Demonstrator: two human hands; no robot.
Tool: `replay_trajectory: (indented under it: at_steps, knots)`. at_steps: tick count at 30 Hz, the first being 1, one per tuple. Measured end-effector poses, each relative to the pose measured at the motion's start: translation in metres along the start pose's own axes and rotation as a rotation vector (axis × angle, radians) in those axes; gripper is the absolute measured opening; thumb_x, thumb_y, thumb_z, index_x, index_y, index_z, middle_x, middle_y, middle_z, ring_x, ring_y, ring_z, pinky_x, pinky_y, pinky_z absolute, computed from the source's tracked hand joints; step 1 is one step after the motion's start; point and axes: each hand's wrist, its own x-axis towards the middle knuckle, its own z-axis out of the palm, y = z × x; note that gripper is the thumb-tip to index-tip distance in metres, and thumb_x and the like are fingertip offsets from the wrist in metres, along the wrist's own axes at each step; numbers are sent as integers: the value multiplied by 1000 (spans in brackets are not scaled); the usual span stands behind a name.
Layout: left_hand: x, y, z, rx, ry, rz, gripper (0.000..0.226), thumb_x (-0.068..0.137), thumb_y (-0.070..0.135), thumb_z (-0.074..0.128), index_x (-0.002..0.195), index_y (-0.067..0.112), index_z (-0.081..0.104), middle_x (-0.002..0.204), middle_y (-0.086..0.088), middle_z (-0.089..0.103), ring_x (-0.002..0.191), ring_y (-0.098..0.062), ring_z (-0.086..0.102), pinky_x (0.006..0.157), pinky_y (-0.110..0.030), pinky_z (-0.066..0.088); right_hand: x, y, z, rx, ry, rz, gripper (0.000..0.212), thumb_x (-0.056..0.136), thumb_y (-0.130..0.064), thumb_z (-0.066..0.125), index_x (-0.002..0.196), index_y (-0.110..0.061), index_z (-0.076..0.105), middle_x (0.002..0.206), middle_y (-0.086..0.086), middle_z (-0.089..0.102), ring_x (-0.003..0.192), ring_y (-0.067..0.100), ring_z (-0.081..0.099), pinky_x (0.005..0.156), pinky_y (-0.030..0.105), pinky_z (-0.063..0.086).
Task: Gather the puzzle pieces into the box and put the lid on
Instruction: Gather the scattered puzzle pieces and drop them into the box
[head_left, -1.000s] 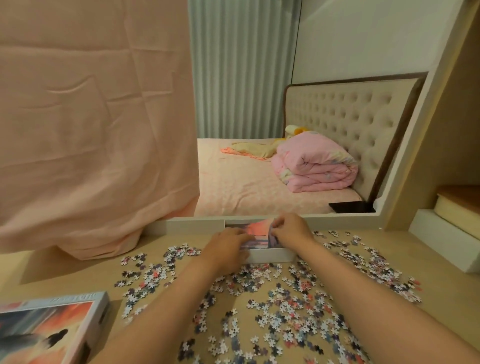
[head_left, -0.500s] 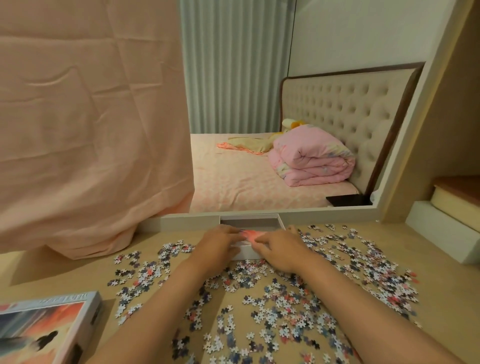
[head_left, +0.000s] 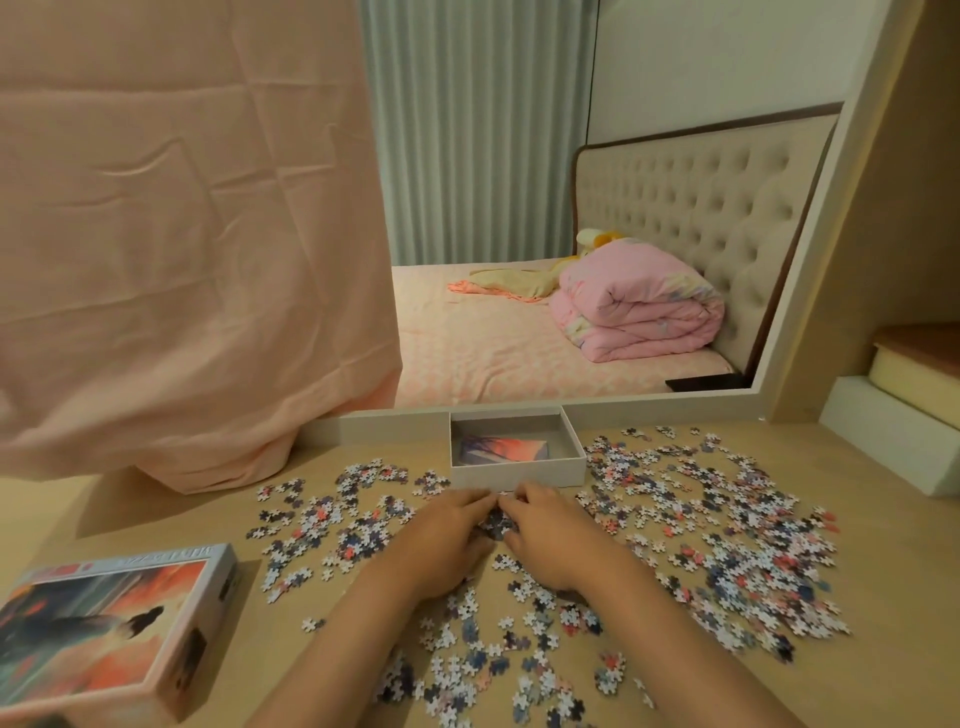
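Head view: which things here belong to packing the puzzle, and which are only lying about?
Job: puzzle pieces, white box, printed lid, left hand, right hand.
Lying about: pink cloth, mirror, folded quilt seen in it.

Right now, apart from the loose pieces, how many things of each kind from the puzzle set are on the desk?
Open box: 1
Lid: 1
Picture sheet inside the box: 1
Total: 3
Loose puzzle pieces are too many to count.
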Motion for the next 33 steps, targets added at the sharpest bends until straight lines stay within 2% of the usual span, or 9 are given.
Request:
replay_trajectory:
  at_steps: [5, 7, 11, 13, 19, 23, 26, 29, 33]
  knots:
    - [-3, 0, -8, -127, 28, 15, 53, 93, 28, 61, 143, 34, 44, 130, 9, 56, 120, -11, 47, 103, -28, 39, -2, 12, -5, 295, 71, -28, 41, 95, -30, 60, 135, -33, 55, 125, -6, 51, 121, 17, 48, 104, 39, 43]
    - [-4, -4, -13, -117, 54, -25, 57, 92, 38, 61, 145, 35, 41, 136, 11, 52, 125, -9, 43, 108, -32, 37, -5, 17, -13, 347, 97, -8, 51, 92, -37, 64, 141, -32, 52, 135, -7, 50, 127, 15, 46, 109, 39, 40]
    - [-4, -13, -15, 139, -43, -106, 71, 86, 63, 50, 149, 33, 35, 146, 8, 36, 135, -16, 29, 112, -38, 30, -7, 16, -16, 39, -52, 72, 83, 83, -72, 54, 150, -26, 37, 146, 1, 34, 138, 22, 28, 113, 44, 30]
    - [-4, -12, -11, 198, -96, -94, 67, 88, 65, 45, 147, 33, 37, 145, 5, 34, 134, -18, 25, 111, -41, 29, -3, 12, -12, -9, -81, 80, 81, 83, -77, 47, 147, -28, 38, 141, 3, 34, 136, 25, 27, 111, 46, 29]
    - [-1, -7, -8, 31, 8, -25, 50, 92, 49, 56, 139, 31, 52, 123, 3, 50, 116, -15, 38, 99, -35, 40, 11, 2, -8, 193, -77, 44, 61, 91, -52, 61, 147, -35, 44, 128, -1, 40, 125, 19, 37, 109, 38, 36]
    - [0, -9, -9, -39, 49, -25, 40, 89, 43, 63, 126, 30, 60, 112, 6, 55, 108, -13, 48, 90, -36, 47, 14, -5, -7, 258, -25, 58, 38, 89, -39, 71, 126, -30, 65, 109, -7, 50, 107, 19, 54, 93, 33, 45]
    - [2, -9, -10, -101, 68, -27, 28, 87, 33, 67, 115, 30, 66, 106, 7, 58, 99, -12, 54, 86, -35, 50, 14, -5, -8, 321, 13, 69, 24, 87, -30, 75, 111, -26, 72, 88, -16, 52, 90, 12, 56, 77, 26, 42]
    - [3, -8, -12, -171, 91, -35, 18, 87, 22, 69, 104, 29, 71, 98, 7, 60, 86, -11, 57, 82, -34, 52, 14, -3, -8, 409, 27, 90, 21, 84, -26, 79, 104, -26, 74, 91, -9, 67, 81, 9, 62, 63, 18, 42]
    - [2, -4, -16, -262, 137, -80, 13, 87, 19, 70, 96, 28, 73, 91, 12, 63, 77, -2, 59, 74, -23, 50, 14, 1, -12, 469, 33, 118, 26, 78, -23, 83, 103, -25, 76, 94, -7, 69, 83, 10, 65, 63, 15, 46]
